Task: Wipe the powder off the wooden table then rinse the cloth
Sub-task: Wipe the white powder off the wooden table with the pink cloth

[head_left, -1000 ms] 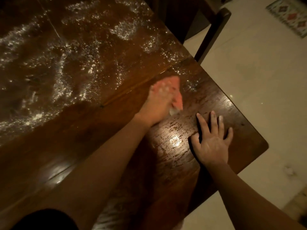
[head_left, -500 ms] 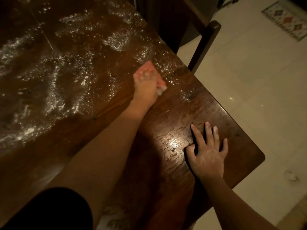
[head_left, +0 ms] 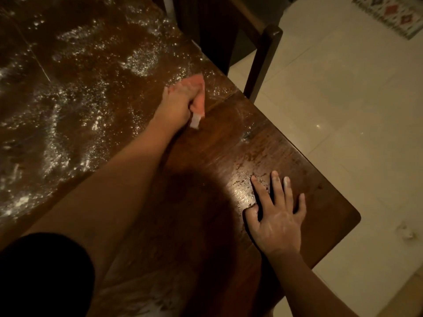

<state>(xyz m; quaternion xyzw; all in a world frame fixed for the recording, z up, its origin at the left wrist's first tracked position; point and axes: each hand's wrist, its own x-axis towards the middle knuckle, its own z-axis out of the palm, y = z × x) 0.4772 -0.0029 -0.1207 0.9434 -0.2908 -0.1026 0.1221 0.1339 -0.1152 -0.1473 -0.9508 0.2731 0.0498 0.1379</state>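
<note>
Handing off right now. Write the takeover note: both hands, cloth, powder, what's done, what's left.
Left hand grips the pink cloth, pressed on the wooden table at the powder's edge.
Right hand lies flat on the table near its corner, fingers spread, holding nothing.
Powder covers the far and left part of the top.
Done: the corner area looks wiped.
Left: wipe the rest of the powder, then rinse the cloth.
</note>
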